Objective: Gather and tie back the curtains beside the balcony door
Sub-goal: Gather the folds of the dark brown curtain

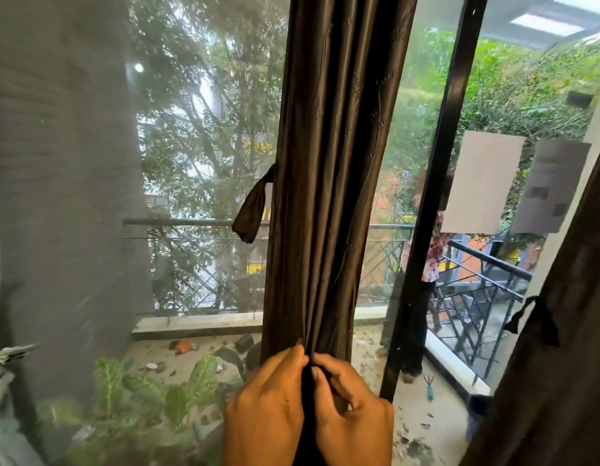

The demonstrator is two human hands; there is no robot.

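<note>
A dark brown curtain hangs gathered in a narrow column in front of the mesh screen, just left of the black door frame. Its fabric tie-back strap dangles loose on the curtain's left side. My left hand and my right hand pinch the curtain's folds together low down, fingers closed on the cloth and nearly touching each other. A second brown curtain hangs at the right edge, with a dark tie loop on it.
Behind the screen lies a balcony with a metal railing, leafy potted plants at lower left and litter on the floor. Two blurred paper sheets are stuck on the glass. A person stands behind the door frame.
</note>
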